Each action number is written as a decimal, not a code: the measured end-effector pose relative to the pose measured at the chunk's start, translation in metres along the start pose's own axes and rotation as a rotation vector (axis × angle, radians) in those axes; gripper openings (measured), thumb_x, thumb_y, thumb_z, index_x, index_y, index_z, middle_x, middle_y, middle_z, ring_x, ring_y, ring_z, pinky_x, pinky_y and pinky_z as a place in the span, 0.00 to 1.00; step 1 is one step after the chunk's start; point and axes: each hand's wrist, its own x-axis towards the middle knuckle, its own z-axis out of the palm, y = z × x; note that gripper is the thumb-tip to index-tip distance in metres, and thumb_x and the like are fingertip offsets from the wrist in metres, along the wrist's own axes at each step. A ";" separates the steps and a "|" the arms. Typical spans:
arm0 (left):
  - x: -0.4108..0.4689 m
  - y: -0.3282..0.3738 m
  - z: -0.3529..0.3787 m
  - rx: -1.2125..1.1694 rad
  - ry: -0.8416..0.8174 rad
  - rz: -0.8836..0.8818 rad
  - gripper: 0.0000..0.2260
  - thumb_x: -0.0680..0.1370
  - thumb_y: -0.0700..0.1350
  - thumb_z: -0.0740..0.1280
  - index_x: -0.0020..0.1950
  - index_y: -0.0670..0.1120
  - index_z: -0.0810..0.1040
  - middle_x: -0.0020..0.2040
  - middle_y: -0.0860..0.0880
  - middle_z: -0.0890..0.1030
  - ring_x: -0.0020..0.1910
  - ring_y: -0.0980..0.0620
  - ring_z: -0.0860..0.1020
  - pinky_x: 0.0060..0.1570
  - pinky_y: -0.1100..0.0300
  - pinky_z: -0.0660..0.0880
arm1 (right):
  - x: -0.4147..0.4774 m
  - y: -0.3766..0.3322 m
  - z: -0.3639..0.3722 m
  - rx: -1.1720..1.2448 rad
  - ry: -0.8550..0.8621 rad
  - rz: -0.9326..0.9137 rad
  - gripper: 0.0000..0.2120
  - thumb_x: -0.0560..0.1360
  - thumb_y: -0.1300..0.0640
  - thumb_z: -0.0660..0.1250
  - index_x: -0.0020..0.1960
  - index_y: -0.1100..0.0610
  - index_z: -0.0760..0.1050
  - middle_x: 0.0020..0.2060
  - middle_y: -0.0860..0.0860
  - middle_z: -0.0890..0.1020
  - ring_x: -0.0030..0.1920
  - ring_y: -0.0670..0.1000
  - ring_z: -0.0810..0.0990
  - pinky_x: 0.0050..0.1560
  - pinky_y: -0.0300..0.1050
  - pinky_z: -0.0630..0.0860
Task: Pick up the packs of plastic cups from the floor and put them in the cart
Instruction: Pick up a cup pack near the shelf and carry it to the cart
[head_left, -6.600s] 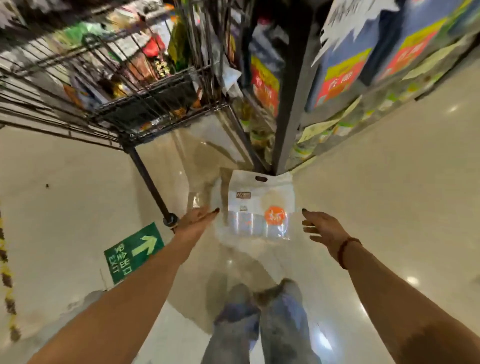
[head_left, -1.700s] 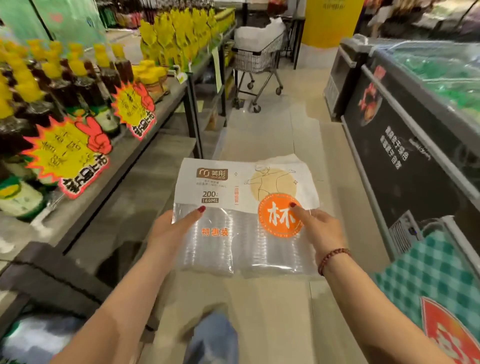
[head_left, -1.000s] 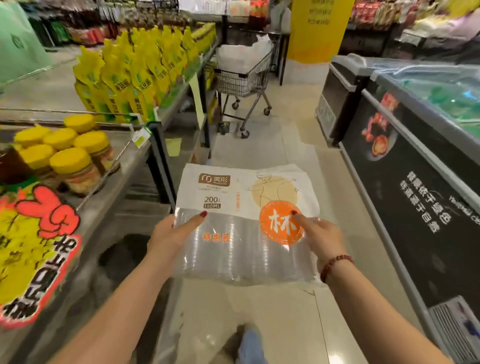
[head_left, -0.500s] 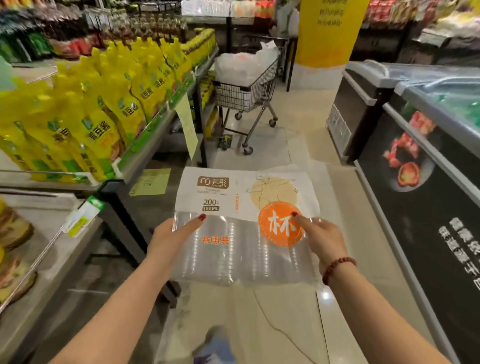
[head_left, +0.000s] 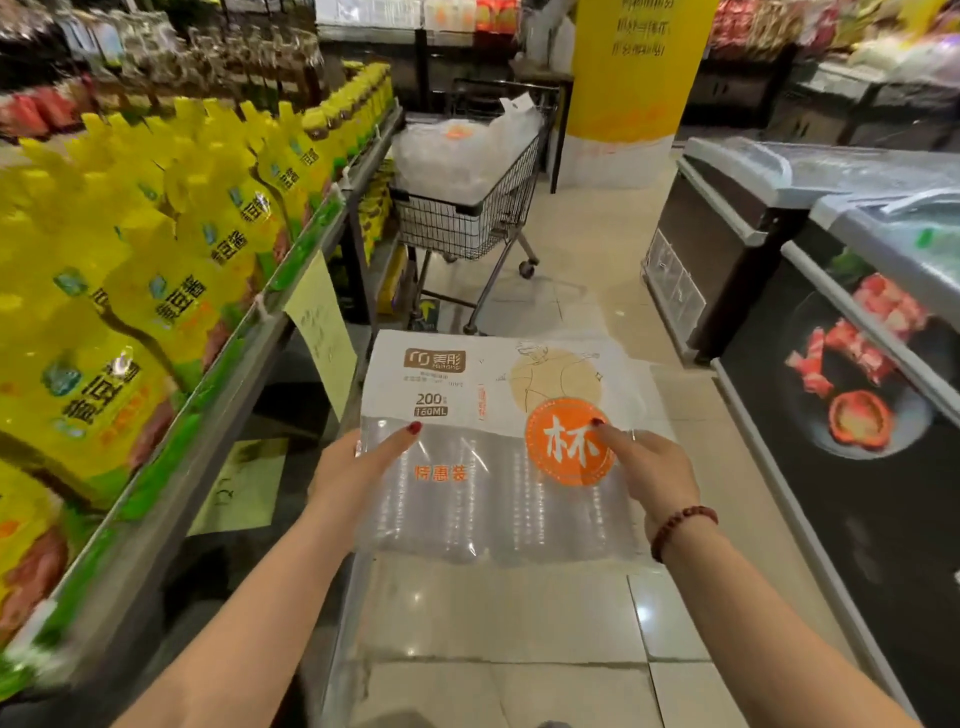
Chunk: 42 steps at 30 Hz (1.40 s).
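1. A supermarket aisle, mid-carry: I hold a pack of plastic cups (head_left: 493, 493) flat in front of me at about waist height, clear of the floor (head_left: 519, 623), its white header pointing ahead.
2. My left hand (head_left: 358, 467) clamps the pack's left edge with the thumb laid on top. The other fingers are hidden beneath, so I judge they bear the weight.
3. My right hand (head_left: 649, 467) grips the right side, one red-nailed digit pressed onto the orange disc and the rest tucked under. A bead bracelet (head_left: 680, 525) circles that wrist.
4. Two hands, one at each side, because the wrap is soft and wide. Held by a single edge it would likely sag and swing.
5. The cart (head_left: 467, 228) stands ahead beside the shelf (head_left: 291, 270) of yellow pouches (head_left: 156, 249), well apart from the pack, with other packs (head_left: 457, 156) already heaped in its basket. A freezer (head_left: 727, 244) lines the aisle to my right.
6. Against the earliest view the change is plain — the pack lay on the floor by a shelf post then, and both my hands were spread wide, reaching for it.
7. Over the last half second the grip is unchanged. The cart looms larger and nearer, and more of the pouch shelf has slid past on my left — the walk goes on, and the drop into the basket is not yet made.
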 end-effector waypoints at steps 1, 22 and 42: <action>0.018 0.007 0.004 0.007 0.001 0.003 0.18 0.65 0.58 0.79 0.51 0.54 0.82 0.47 0.49 0.86 0.48 0.44 0.84 0.53 0.41 0.79 | 0.017 -0.007 0.006 -0.002 0.000 0.003 0.16 0.69 0.43 0.73 0.39 0.58 0.81 0.39 0.52 0.85 0.42 0.53 0.79 0.48 0.52 0.75; 0.385 0.171 0.145 -0.020 0.081 0.035 0.18 0.67 0.56 0.78 0.53 0.52 0.83 0.46 0.49 0.87 0.45 0.43 0.85 0.54 0.40 0.79 | 0.435 -0.168 0.115 -0.003 -0.129 -0.051 0.14 0.66 0.42 0.74 0.39 0.53 0.82 0.40 0.49 0.85 0.48 0.55 0.82 0.56 0.57 0.78; 0.755 0.367 0.203 0.013 0.180 0.140 0.10 0.72 0.52 0.74 0.50 0.50 0.82 0.45 0.49 0.84 0.42 0.47 0.83 0.39 0.53 0.79 | 0.781 -0.354 0.292 0.013 -0.153 -0.149 0.14 0.63 0.40 0.74 0.26 0.47 0.78 0.30 0.45 0.78 0.37 0.51 0.74 0.43 0.48 0.69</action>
